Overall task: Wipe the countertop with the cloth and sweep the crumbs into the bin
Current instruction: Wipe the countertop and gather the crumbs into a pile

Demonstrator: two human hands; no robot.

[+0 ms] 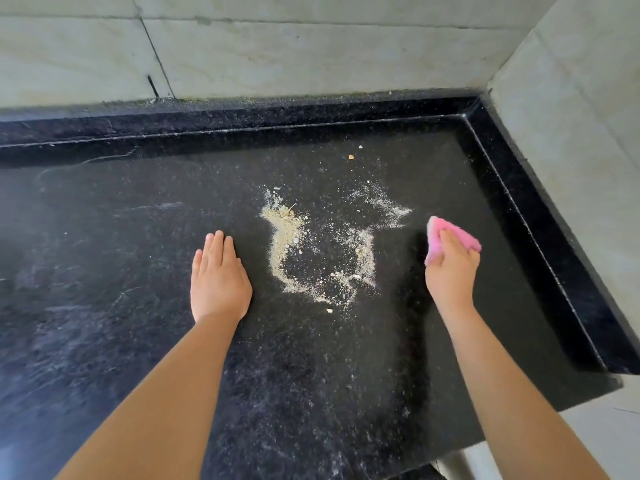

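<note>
Pale crumbs (287,244) lie scattered in a rough ring on the black speckled countertop (138,237), with a thinner dusting (384,206) to the right and a few loose bits (351,156) farther back. My right hand (450,268) grips a folded pink cloth (437,233) and holds it against the counter just right of the crumbs. Left of the crumb ring, my left hand (219,278) rests flat on the counter with its fingers straight and together. No bin is in view.
A raised black rim (519,209) borders the counter at the back and right, below pale marble walls (311,50). The counter's front right corner (613,386) ends above a light floor. A pale rounded object (450,462) peeks out under the front edge.
</note>
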